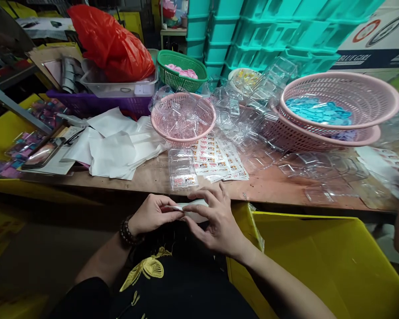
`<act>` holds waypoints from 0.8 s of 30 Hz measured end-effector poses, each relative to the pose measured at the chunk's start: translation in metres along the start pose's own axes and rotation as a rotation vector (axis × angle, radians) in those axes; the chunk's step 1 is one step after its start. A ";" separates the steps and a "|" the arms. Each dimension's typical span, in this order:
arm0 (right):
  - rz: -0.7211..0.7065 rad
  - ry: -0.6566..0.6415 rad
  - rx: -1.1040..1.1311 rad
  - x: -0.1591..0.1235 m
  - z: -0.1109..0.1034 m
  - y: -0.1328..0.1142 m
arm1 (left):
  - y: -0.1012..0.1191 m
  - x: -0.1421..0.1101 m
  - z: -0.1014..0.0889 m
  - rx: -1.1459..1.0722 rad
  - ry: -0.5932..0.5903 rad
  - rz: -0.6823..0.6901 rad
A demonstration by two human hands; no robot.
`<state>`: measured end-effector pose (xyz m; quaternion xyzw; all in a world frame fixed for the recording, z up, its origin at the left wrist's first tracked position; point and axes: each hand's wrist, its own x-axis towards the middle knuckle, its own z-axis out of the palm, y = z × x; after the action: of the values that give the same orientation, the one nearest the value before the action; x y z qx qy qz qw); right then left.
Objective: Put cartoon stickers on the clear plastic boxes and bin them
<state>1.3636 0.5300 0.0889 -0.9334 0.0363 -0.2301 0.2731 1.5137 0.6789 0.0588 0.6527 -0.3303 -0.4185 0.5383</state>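
The white piece is between the two hands, just in front of the bench's near edge and above the lap; it looks thin and papery, so I judge it light, flexible and easily creased, with little slip in dry fingers; its edges or a corner seem the best places to take hold, with a light pinch.

Its long axis seems to run left to right across the body, the narrow end toward the left fingertips; fingers cover much of it, so its exact tilt and facing cannot be told.

The left hand pinches that end between thumb and fingers; the right hand curves around the rest, index finger across it, other fingers spread; whether its thumb clamps is unclear; the hands meet at the fingertips.

Beyond, on the bench, lies a clear tray; printed sheets sit beside it, white papers to the left; a pink basket stands behind.
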 end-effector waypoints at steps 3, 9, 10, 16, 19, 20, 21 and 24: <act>-0.086 0.106 -0.168 -0.008 0.008 0.004 | -0.003 0.001 -0.004 -0.127 -0.103 -0.089; -0.130 -0.149 0.010 -0.024 0.020 0.023 | -0.002 0.011 -0.007 -0.252 -0.208 -0.225; -0.144 -0.229 0.087 -0.026 0.020 0.025 | -0.002 0.013 -0.006 -0.242 -0.225 -0.246; -0.104 -0.016 0.329 -0.017 -0.004 0.021 | 0.003 0.017 -0.020 -0.100 -0.180 -0.152; 0.246 0.342 0.452 0.021 -0.020 0.030 | 0.021 0.015 -0.042 0.168 -0.174 0.015; 0.373 0.377 0.540 0.037 -0.023 0.038 | 0.029 0.016 -0.051 0.287 -0.217 0.083; 0.485 0.346 0.642 0.054 -0.023 0.047 | 0.037 0.017 -0.058 0.405 -0.279 0.150; 0.725 0.173 0.874 0.098 -0.013 0.076 | 0.054 0.026 -0.080 0.693 -0.495 0.265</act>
<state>1.4495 0.4396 0.0989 -0.6393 0.2780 -0.1911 0.6911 1.5978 0.6790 0.1120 0.6266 -0.6509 -0.3542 0.2415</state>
